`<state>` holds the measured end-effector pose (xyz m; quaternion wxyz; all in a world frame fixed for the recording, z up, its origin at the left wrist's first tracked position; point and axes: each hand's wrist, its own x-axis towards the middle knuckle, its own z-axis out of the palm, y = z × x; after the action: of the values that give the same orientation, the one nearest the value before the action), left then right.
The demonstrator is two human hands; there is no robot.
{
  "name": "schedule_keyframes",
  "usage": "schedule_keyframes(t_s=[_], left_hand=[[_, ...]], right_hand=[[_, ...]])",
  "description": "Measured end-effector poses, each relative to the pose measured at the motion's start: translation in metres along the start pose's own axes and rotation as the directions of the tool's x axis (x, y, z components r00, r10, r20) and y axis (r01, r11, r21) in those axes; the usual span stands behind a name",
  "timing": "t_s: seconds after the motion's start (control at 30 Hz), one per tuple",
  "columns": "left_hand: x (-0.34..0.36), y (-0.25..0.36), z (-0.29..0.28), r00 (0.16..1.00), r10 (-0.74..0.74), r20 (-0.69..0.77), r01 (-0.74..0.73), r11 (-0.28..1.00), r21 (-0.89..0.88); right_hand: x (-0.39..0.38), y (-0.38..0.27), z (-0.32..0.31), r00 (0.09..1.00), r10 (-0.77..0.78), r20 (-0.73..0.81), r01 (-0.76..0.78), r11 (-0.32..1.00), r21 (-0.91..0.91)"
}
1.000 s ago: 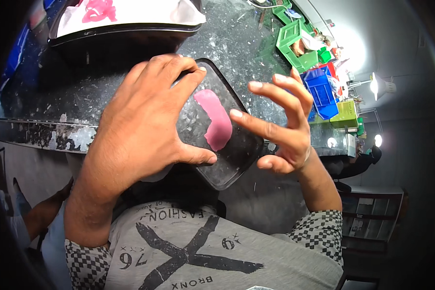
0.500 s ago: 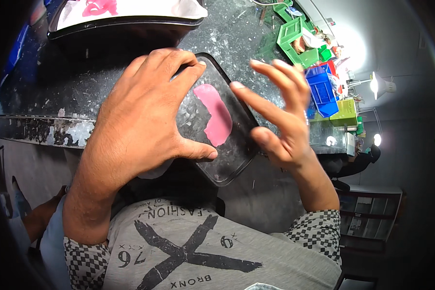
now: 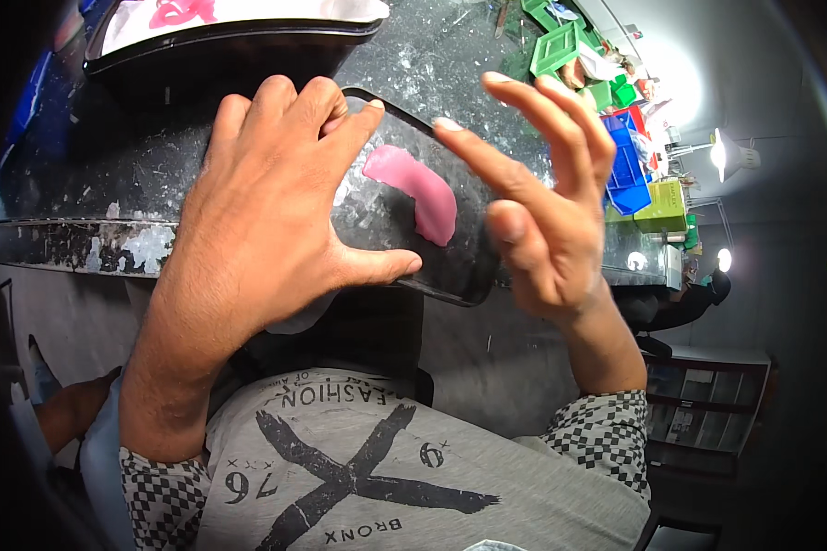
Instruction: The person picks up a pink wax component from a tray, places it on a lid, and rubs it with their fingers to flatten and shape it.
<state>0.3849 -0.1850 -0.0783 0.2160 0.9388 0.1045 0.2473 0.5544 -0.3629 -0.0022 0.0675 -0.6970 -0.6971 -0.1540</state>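
Note:
A dark plate (image 3: 464,266) with a raised black rim and rounded corners is in front of me, over the near edge of the bench. On it lies a curved, flat, glossy pink piece (image 3: 426,195), its material unclear. My left hand (image 3: 271,197) spans the plate's left part, index fingertip at the far rim and thumb at the near one, gripping it; its other fingers are partly hidden. My right hand (image 3: 547,197) is raised by the right side, fingers spread, holding nothing. Its index fingertip is close to the far rim; whether it touches I cannot tell.
A black tray (image 3: 239,35) lined with white and bearing pink material stands at the far left. Green bins (image 3: 556,50), a blue bin (image 3: 627,170) and a lime-green box (image 3: 662,207) line the right side. A lit lamp (image 3: 721,154) is beyond them. Another person's arm (image 3: 73,411) shows at lower left.
The plate has turned, its near corner swinging to the right and away from me, the pink piece going with it. My right hand has shifted slightly right with its fingers raised. My left hand stays on the plate.

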Motion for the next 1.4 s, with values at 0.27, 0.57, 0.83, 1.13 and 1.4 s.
schedule_keyframes(t_s=[0.27, 0.57, 0.83, 1.13, 1.4], left_hand=[[0.002, 0.001, 0.001, 1.000, -0.003, 0.015, 0.004, 1.000, -0.024], [0.003, 0.002, 0.001, 1.000, 0.003, -0.002, -0.003, 1.000, -0.031], [0.001, -0.002, 0.004, 1.000, -0.012, 0.004, 0.012, 0.999, -0.051], [0.003, -0.002, 0.005, 1.000, -0.005, -0.017, 0.005, 1.000, -0.026], [0.005, -0.003, 0.005, 1.000, -0.003, -0.027, 0.002, 1.000, -0.025]], right_hand=[[0.014, 0.019, 0.017, 0.997, -0.036, -0.064, 0.045, 0.989, 0.140], [0.000, 0.014, 0.045, 0.982, -0.170, 0.076, 0.168, 0.985, 0.036], [0.004, 0.011, 0.047, 0.986, -0.132, 0.105, 0.117, 0.983, 0.144], [0.006, 0.009, 0.040, 0.998, 0.011, 0.069, -0.019, 0.993, 0.114], [0.008, 0.017, 0.037, 0.999, 0.039, 0.035, -0.044, 0.984, 0.175]])
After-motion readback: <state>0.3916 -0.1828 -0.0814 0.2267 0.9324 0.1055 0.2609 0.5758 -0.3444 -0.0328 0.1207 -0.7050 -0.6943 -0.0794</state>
